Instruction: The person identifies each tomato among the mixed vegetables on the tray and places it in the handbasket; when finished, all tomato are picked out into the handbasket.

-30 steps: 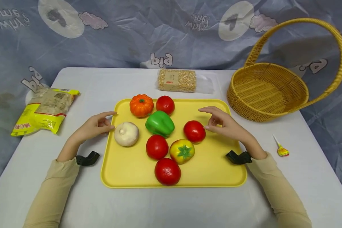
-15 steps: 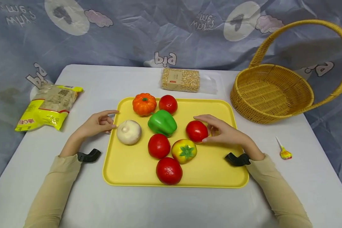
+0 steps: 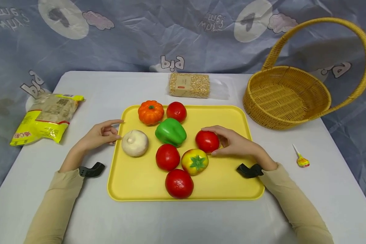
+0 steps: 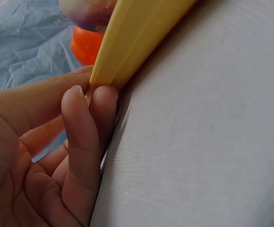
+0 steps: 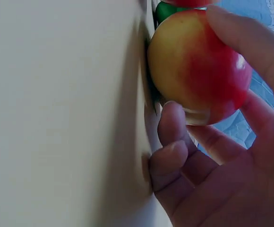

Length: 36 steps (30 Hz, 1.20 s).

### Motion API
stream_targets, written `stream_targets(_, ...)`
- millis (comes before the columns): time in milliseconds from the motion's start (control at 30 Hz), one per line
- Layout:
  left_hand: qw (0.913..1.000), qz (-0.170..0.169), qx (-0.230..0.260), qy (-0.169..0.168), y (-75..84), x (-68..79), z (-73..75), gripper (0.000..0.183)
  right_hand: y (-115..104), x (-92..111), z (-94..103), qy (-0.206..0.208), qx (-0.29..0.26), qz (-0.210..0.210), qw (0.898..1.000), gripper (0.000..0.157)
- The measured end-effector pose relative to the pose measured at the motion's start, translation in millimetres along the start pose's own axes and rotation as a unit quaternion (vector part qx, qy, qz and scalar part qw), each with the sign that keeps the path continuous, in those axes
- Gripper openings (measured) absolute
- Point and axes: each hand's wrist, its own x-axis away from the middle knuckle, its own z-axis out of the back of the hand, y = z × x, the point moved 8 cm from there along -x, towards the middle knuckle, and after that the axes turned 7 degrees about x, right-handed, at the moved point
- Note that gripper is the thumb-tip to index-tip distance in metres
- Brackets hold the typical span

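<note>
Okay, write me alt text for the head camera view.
A right hand grips a round red fruit on a yellow tray also bearing a green pepper, orange pumpkin and white mushroom; the left hand touches the tray's left edge. A wicker basket stands at upper right.

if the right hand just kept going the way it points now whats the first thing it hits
The red fruit, which sits between the right hand's fingers and thumb. Beyond it, the green pepper seems next in line, though depth is unclear.
</note>
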Motion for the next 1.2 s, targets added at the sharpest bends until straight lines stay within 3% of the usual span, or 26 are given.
stream_targets(300, 1.0000, 0.003, 0.003, 0.008, 0.2, 5.9, 0.9, 0.059, -7.3, -1.1, 18.3, 0.043, 0.042, -0.002, 0.998, 0.069)
stream_targets(633, 0.9999, 0.003, 0.012, 0.007, -2.5, 5.1, -0.9, 0.059, -19.8, 16.7, 72.5, 0.153, 0.039, 0.032, 0.987, 0.072)
stream_targets(800, 0.9998, 0.010, 0.015, 0.008, -3.2, 4.9, -1.5, 0.060, -16.2, 28.3, 97.8, 0.197, 0.028, 0.017, 0.980, 0.074)
stream_targets(1200, 0.9999, 0.010, 0.000, 0.011, -2.3, 0.9, -0.2, 0.059, 20.8, 51.2, 152.6, 0.324, 0.033, -0.061, 0.944, 0.075)
